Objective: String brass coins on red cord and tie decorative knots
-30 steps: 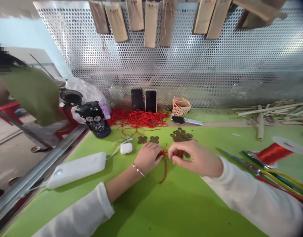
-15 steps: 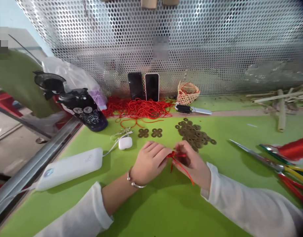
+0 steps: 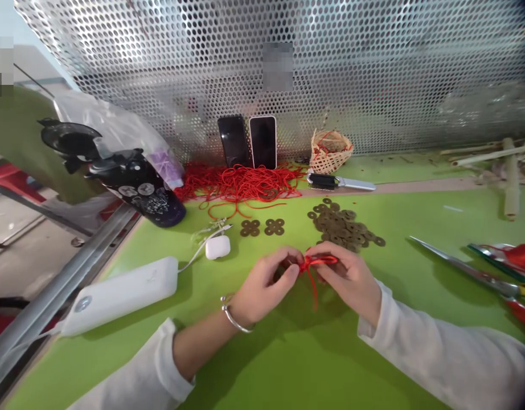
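Between my two hands is a knotted red cord point(image 3: 307, 263), with a loop to the right and a loose end hanging down. My left hand point(image 3: 269, 285), with a silver bangle at the wrist, pinches the knot's left side between thumb and fingers. At the other side, my right hand point(image 3: 345, 273) is closed on the cord near the loop. Just beyond the right hand lies a heap of bronze-coloured holed coins point(image 3: 343, 226). Two four-coin clusters, a left one point(image 3: 249, 228) and a right one point(image 3: 274, 226), rest on the green table point(image 3: 288, 353).
Tangled red cords point(image 3: 245, 185) lie below two phones point(image 3: 263, 142) leaning on perforated metal. Nearby are a small woven basket point(image 3: 329, 152) and a brush point(image 3: 343, 182). Scissors point(image 3: 471, 273) sit at right; a power bank point(image 3: 121, 293) and tumbler point(image 3: 138, 188) at left.
My left hand has turned so its thumb shows, and its fingers have shifted on the knot. The red loop now shows more clearly by my right hand. The view has shifted slightly.
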`<state>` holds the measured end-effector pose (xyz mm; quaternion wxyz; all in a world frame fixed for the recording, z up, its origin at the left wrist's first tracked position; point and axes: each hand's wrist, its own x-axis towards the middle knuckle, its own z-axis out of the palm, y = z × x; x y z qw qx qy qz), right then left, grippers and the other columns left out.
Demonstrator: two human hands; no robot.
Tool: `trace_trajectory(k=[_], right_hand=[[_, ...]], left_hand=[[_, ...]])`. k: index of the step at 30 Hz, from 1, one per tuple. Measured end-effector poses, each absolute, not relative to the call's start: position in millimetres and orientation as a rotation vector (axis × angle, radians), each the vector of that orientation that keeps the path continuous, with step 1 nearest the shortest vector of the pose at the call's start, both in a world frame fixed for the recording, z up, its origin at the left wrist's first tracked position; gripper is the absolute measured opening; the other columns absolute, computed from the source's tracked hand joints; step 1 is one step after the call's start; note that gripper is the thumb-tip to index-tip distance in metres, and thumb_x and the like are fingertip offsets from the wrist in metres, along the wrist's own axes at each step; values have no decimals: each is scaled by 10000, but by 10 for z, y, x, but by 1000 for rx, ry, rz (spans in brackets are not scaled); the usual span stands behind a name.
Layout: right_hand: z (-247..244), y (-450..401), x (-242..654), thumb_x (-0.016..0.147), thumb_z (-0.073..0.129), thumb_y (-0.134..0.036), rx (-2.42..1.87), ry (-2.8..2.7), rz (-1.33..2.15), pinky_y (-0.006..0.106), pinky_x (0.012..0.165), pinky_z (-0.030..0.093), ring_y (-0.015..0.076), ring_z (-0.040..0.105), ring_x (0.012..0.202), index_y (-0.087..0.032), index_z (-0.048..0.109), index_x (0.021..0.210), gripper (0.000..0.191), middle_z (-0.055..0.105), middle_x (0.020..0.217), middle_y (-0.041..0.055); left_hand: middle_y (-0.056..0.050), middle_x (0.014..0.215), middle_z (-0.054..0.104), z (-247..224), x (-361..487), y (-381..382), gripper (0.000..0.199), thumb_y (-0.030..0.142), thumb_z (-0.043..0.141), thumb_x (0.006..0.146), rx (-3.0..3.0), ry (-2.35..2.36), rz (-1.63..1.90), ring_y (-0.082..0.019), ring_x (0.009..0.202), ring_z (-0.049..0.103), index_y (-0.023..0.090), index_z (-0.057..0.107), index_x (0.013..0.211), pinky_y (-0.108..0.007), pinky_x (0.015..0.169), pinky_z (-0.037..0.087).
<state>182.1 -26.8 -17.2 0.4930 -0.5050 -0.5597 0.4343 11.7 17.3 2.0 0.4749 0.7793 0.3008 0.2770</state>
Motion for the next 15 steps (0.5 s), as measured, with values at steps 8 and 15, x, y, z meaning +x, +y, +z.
trace_trajectory(k=[8,15], right_hand=[[-185,-251,1838,805,584,-275,-1238,-1483,865,266,648,514,159,549,831,-236,660,877,111,450,977,60],[-194,-240,1805,853,534,-291,-1245,-1722,859,241,561,454,127,524,664,-216,639,833,131,543,793,32]], left_hand=[[-21,607,617,25,140,236,344,448,575,792,1526,717,581,-87,521,504,127,658,701,-199,496,401],[-6,600,601,-14,117,218,234,371,662,735,1418,707,769,-85,518,516,144,653,675,-187,470,426]])
